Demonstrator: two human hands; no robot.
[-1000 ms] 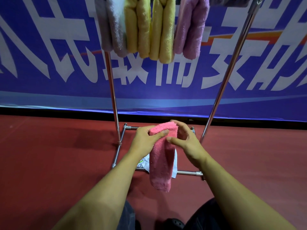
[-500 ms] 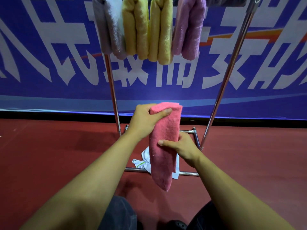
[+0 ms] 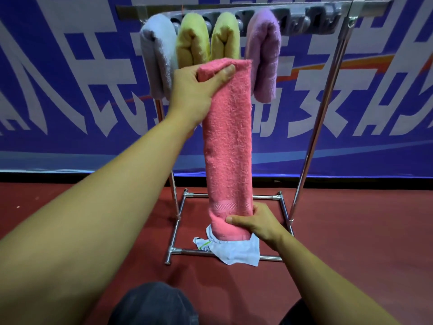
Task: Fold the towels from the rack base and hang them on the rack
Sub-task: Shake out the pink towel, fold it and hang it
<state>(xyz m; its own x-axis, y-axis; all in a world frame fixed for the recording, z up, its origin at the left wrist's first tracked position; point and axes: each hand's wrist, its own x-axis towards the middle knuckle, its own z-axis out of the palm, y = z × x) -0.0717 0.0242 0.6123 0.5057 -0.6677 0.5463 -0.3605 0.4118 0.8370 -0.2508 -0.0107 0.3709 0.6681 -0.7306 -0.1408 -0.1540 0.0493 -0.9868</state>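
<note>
From the head camera I see my left hand [image 3: 196, 90] raised in front of the rack [image 3: 328, 95], its thumb and fingers pinching the top end of the pink towel [image 3: 227, 141], which is folded into a long narrow strip and held upright, stretched between both hands. My right hand [image 3: 255, 222] grips the strip's lower end, thumb across the front and fingers wrapped behind, low down over the rack base [image 3: 178, 231]. On my side of the base, draped over its front bar, lies a white cloth [image 3: 234, 250] with a small green mark, just under the pink towel's bottom edge; I cannot tell whether the two touch. Up on the rack's top bar hang four folded towels side by side: a grey towel [image 3: 159, 55] at the left, two yellow towels [image 3: 192, 41] in the middle, and a purple towel [image 3: 264, 55] at the right. The top of the pink strip overlaps the lower part of the yellow pair from my view. To the right of the purple one the bar's grey clip strip [image 3: 311, 19] runs on bare. Behind stands a blue banner [image 3: 70, 90] with large white characters, and the floor [image 3: 363, 231] is dark red. My dark-clad knees [image 3: 154, 303] show at the bottom edge.
</note>
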